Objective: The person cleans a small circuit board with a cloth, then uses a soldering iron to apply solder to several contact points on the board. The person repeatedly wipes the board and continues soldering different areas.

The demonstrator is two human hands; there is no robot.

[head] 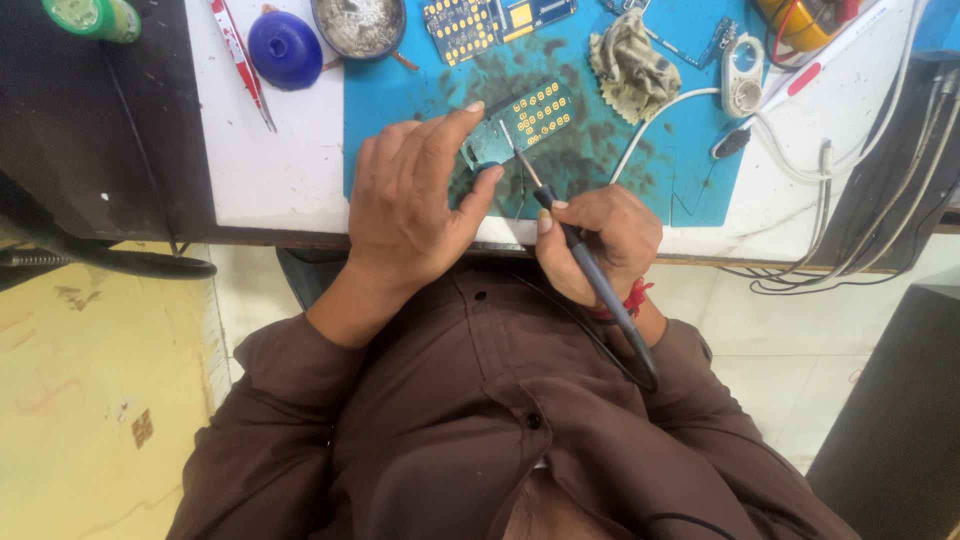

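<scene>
Circuit board (520,125) — teal, gold keypad contacts — pinned beneath left hand (410,205) fingers; right hand (600,240) fingers clamped on soldering iron (580,260).

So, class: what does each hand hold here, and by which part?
Right hand grips the soldering iron around its handle, near the tip end. Left hand pins the circuit board by its near end, on the mat.
</scene>
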